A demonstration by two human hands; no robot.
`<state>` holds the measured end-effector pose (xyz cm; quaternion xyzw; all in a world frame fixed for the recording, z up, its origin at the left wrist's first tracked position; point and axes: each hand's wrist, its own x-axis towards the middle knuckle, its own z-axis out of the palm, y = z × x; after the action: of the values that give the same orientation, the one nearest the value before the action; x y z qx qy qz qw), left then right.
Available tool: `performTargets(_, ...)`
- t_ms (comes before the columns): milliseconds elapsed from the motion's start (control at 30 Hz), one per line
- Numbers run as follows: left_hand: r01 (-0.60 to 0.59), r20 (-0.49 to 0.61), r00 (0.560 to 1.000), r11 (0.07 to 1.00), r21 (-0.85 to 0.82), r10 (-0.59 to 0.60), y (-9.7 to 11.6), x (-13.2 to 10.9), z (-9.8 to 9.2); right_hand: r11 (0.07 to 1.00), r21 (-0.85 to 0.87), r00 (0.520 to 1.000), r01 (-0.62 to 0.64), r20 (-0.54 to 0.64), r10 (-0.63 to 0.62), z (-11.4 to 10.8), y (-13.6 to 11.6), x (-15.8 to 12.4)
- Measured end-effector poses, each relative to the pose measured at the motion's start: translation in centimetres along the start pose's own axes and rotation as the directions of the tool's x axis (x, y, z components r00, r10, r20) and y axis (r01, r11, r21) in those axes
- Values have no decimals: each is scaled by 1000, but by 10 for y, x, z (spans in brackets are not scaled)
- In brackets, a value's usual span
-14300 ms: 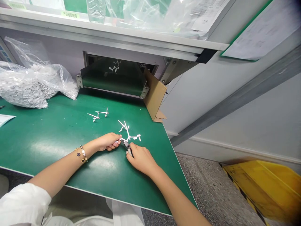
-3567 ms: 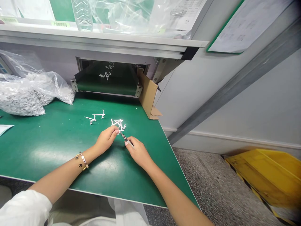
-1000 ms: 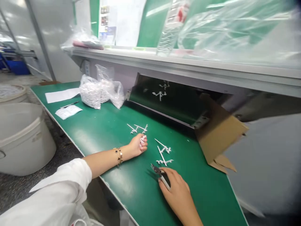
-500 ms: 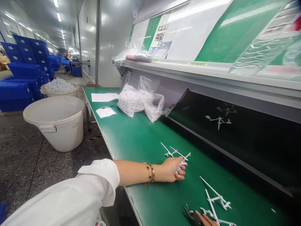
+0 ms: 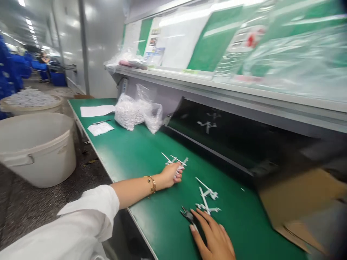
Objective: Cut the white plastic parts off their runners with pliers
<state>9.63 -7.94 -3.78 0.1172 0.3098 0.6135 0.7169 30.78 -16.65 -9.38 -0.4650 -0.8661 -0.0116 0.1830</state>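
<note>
My left hand (image 5: 171, 174) is closed around several thin white plastic sprue pieces (image 5: 184, 162), whose ends stick out past the fingers over the green table. Lower in the view, my right hand (image 5: 214, 236) is loosely closed around a pair of dark nippers (image 5: 189, 216), palm down. The handles run between thumb and index finger, and the jaws point to the upper left. Just beyond its fingertips lie more white branched sprue pieces (image 5: 207, 196). Part of the handles is hidden under the palm.
Clear bags of small white parts (image 5: 131, 112) stand at the back of the green table (image 5: 168, 224), near papers (image 5: 100, 128). A black slanted panel (image 5: 230, 133) lines the right side. A cardboard box (image 5: 300, 198) is at right, and a large white tub (image 5: 40, 155) stands on the left.
The view has swung right and down, so more of my right hand and the cardboard box show. My left hand still grips the sprue pieces, in about the same place on the table.
</note>
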Motion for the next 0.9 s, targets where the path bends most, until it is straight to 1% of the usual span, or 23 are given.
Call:
performTargets(67,4,-1,1000,1000,-24,-4,0,3,-1,999,8,999,-35,-13,35,-6,-7,0)
performTargets(167,11,-14,1000,997,-74,-12,3,6,-2,996,31,996,-84,9,84,-15,-19,0)
performTargets(300,16,-58,998,992,-126,-23,8,6,-1,990,76,993,-118,17,117,-27,-30,0)
performTargets(367,25,-68,997,990,-138,-34,9,4,1,989,88,992,-119,-28,122,-33,-34,1)
performTargets(500,71,-57,995,991,-115,-78,6,-1,5,989,108,976,-106,-181,124,-43,-39,2)
performTargets(567,96,-47,994,992,-87,-100,5,-5,8,986,114,960,-123,-238,147,-47,-42,2)
performTargets(667,149,-35,988,988,-39,-151,6,-12,13,980,101,937,-171,-292,193,-54,-46,3)
performTargets(733,201,-16,979,980,-5,-201,10,-17,15,974,95,923,-207,-310,226,-56,-49,4)
performTargets(800,255,54,965,966,45,-257,15,-18,13,963,99,910,-252,-314,270,-55,-50,6)
performTargets(867,306,113,943,949,80,-313,21,-13,7,950,107,907,-295,-282,313,-52,-49,9)
performTargets(900,293,130,942,948,124,-309,23,-9,3,944,119,909,-309,-256,330,-50,-48,10)
